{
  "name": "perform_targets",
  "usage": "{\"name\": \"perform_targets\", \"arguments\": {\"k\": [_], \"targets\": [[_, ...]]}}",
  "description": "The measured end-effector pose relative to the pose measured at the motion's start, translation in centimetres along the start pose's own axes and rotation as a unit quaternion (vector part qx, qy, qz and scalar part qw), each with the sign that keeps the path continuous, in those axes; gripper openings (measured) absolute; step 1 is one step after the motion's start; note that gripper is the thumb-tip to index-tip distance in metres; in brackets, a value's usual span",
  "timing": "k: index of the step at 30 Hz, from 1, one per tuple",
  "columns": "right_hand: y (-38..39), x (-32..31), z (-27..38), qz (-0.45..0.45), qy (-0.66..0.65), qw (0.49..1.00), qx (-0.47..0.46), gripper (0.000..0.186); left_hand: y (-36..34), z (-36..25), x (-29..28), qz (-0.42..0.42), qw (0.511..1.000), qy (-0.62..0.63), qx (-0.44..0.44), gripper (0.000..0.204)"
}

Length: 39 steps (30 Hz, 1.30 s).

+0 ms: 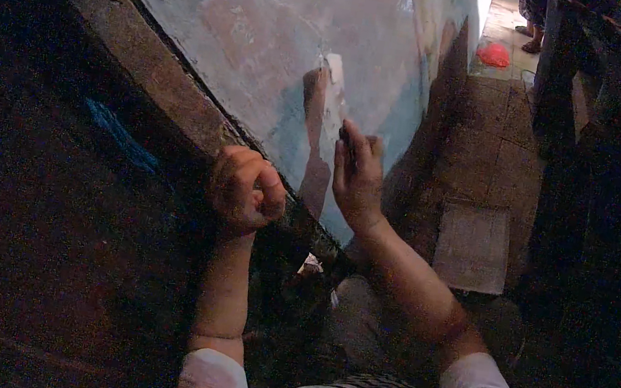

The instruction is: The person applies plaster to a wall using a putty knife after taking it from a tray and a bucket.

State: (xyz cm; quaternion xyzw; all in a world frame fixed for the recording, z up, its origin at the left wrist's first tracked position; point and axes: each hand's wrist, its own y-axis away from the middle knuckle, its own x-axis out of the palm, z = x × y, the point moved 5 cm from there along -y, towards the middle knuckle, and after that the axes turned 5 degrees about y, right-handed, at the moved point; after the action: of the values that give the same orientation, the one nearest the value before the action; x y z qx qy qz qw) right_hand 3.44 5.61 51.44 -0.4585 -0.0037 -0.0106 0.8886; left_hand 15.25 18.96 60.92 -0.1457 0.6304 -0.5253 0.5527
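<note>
My right hand (360, 173) is closed round the lower end of a trowel (333, 93) with a long, flat, whitish blade. That blade lies along a pale blue and white smeared surface (249, 16), and its dark shadow falls just left of it. Fingers curled, my left hand (248, 189) is at the brown rim (159, 75) that borders the smeared surface. Whether anything is inside those fingers is hidden. Both forearms come up from below, out of white short sleeves.
A pale rectangular slab (473, 246) lies on the tiled walkway (487, 140) to the right. Farther up are a red object (494, 54) and another person's legs (533, 23). Blue strands (120, 135) show in the dark at left. Dark clutter lines the right side.
</note>
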Motion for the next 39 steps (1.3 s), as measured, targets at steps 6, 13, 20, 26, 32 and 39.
{"name": "perform_targets", "arguments": {"k": [6, 13, 20, 26, 32, 39], "targets": [[-0.3, 2.6, -1.4, -0.006, 0.003, 1.0, 0.018, 0.041, 0.5, -0.2, 0.3, -0.08, 0.997, -0.014, 0.016, 0.009], [2.2, 2.1, -0.1, 0.034, 0.008, 0.999, 0.002, 0.046, -0.8, -1.0, 0.7, -0.083, 0.996, -0.036, 0.025, 0.009], [0.5, 0.6, -1.1, -0.026, 0.011, 1.0, -0.003, 0.04, -0.3, -0.6, 0.9, -0.082, 0.996, -0.034, 0.027, 0.007], [1.3, 1.9, -0.6, 0.04, 0.013, 0.998, 0.042, 0.043, -0.7, -1.1, 1.0, -0.09, 0.995, -0.029, 0.035, 0.004], [2.8, 1.3, 0.2, 0.045, -0.052, 0.995, 0.07, 0.045, -1.0, -1.4, 0.8, -0.089, 0.994, -0.046, 0.036, 0.006], [-0.7, 1.0, -1.9, -0.014, 0.034, 0.999, 0.002, 0.036, -0.8, -1.1, 0.7, -0.096, 0.992, -0.053, 0.055, 0.007]]}}
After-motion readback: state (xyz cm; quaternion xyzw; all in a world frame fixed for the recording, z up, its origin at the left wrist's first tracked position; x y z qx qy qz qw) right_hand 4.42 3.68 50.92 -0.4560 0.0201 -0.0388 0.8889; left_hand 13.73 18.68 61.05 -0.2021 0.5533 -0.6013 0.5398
